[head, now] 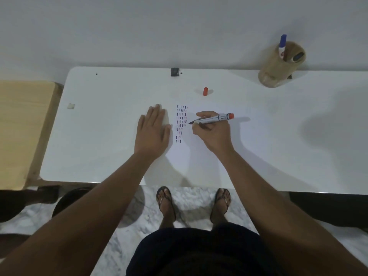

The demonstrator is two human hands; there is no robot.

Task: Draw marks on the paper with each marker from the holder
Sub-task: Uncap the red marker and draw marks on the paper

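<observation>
Left hand (153,130) is flat with fingers spread on the paper (199,140) so it won't slide, right hand (214,130) pinches the uncapped marker (211,119) beside the rows of marks (181,123), red cap (205,91) parked nearby, holder (278,66) back right.

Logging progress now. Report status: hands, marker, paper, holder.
Right hand gripping red-ended marker, tip at the marks. Left hand flat, pinning paper. Red cap off, standing on table. Blue marker in holder. Nothing obstructing.

White table (278,136), marble floor (191,206), pale wall (139,26)
</observation>
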